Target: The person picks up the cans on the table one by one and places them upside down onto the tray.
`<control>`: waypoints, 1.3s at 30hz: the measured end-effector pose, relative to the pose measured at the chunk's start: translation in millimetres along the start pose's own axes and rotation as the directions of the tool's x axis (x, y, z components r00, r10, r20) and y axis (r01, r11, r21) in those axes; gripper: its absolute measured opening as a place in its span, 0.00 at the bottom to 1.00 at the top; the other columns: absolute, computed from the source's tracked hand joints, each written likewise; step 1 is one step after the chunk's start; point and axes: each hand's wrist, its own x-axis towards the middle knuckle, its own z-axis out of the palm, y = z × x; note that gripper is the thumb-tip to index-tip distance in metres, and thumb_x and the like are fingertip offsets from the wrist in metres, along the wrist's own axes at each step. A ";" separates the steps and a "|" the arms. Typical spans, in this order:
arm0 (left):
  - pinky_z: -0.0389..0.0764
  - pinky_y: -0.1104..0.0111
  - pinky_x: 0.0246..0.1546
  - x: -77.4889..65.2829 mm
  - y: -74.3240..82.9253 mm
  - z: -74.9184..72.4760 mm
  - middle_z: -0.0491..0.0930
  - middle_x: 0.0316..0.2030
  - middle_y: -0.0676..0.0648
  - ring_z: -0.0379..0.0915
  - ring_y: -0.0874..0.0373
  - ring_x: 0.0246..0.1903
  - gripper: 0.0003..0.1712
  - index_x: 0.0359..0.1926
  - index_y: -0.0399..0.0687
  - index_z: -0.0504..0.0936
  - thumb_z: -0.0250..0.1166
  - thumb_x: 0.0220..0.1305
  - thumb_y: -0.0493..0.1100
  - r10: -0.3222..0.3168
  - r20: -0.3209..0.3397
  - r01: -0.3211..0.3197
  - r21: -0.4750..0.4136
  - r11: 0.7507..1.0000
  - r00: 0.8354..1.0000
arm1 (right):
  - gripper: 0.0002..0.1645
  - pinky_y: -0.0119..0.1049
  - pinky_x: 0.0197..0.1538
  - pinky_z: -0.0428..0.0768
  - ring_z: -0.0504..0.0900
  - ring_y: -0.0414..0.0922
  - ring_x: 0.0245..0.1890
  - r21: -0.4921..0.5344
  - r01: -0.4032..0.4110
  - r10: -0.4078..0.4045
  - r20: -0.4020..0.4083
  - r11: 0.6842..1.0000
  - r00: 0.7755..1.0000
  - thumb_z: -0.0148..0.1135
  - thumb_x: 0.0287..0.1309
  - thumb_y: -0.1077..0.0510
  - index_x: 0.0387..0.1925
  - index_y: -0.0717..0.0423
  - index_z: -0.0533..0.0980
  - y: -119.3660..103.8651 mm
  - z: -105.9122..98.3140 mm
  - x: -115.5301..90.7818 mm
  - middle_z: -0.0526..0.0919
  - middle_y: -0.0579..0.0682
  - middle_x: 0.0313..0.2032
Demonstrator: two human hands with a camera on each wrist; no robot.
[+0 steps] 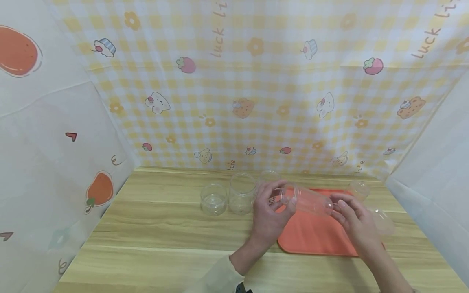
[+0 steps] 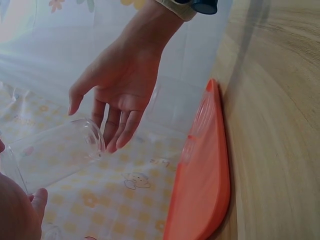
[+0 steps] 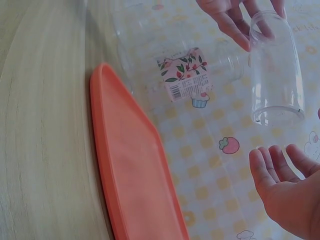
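Over the tray (image 1: 318, 236), clear cylinder (image 1: 310, 200)

Place: can't tell what kind tbh, some makeshift curtained-off spot
Backdrop (image 1: 256, 132): cutesy yellow check
Side sheets (image 1: 40, 171): white
Table (image 1: 165, 232): wood-grain, boxed in by them

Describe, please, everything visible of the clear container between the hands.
The container is a transparent, empty-looking cylinder, apparently glass or plastic, ringed near one end. It tilts in the air, over the orange tray in the head view. The left hand grips one end; the right hand is at the other, contact unclear.
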 end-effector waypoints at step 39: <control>0.85 0.61 0.47 -3.7 -5.9 6.0 0.73 0.52 0.46 0.75 0.40 0.53 0.23 0.58 0.42 0.80 0.68 0.62 0.41 -0.014 -0.029 0.012 -0.055 0.998 0.999 | 0.19 0.40 0.55 0.81 0.83 0.48 0.51 0.028 -0.007 0.006 0.051 1.000 0.999 0.43 0.80 0.62 0.61 0.74 0.69 7.4 13.7 8.0 0.81 0.54 0.52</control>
